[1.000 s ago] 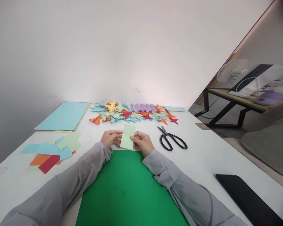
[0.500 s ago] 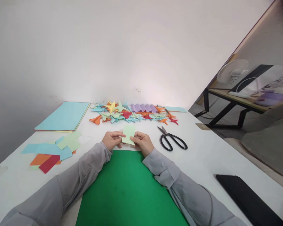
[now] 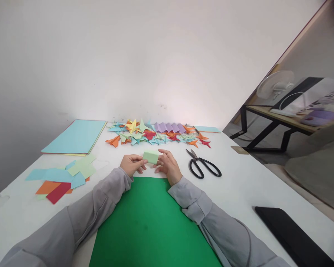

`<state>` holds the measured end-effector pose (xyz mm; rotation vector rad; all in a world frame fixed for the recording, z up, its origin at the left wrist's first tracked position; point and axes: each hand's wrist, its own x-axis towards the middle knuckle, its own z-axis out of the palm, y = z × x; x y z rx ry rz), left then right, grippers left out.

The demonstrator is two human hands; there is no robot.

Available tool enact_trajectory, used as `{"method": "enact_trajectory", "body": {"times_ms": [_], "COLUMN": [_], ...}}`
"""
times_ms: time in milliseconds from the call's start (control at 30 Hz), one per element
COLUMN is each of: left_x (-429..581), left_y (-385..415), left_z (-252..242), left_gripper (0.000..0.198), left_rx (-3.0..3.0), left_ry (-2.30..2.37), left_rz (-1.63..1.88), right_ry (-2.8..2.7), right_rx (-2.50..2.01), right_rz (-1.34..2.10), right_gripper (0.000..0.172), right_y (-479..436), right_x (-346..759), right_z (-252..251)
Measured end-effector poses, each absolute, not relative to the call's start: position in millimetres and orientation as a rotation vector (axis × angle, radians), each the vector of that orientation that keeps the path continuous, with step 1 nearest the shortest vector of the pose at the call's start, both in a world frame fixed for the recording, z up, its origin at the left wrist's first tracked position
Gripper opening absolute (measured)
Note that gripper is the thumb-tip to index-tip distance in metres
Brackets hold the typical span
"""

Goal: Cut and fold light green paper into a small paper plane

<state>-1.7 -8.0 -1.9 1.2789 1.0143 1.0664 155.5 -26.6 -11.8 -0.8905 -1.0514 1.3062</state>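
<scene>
A small light-green piece of paper [image 3: 150,157] lies sideways between my hands, above the far edge of a green sheet [image 3: 156,218]. My left hand [image 3: 132,165] pinches its left end between thumb and fingers. Beside the right end is my right hand [image 3: 168,166], its fingers apart and the index raised; whether a fingertip touches the paper I cannot tell. Black-handled scissors [image 3: 199,163] lie to the right of my right hand, blades slightly apart and pointing to the wall.
Loose coloured paper rectangles [image 3: 58,180] lie at the left, before a stack of coloured sheets [image 3: 75,137]. Several folded paper shapes [image 3: 149,135] and a pleated purple strip [image 3: 169,128] line the wall. A black flat object [image 3: 289,233] sits at the right edge.
The light-green paper has turned from upright to sideways and looks shorter, perhaps folded. My right hand has loosened from it and spread its fingers; my left hand still pinches it.
</scene>
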Motion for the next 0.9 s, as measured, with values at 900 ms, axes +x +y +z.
{"method": "enact_trajectory", "body": {"times_ms": [900], "left_x": [-0.1], "left_y": [-9.1], "left_z": [-7.5], "left_gripper": [0.034], "left_rx": [1.344], "left_ry": [0.91], "left_rz": [1.106], "right_ry": [-1.299], "right_rx": [-1.074], "right_rz": [1.177], "right_gripper": [0.023], "right_y": [-29.6], "right_x": [151.8], "right_z": [-14.0]}}
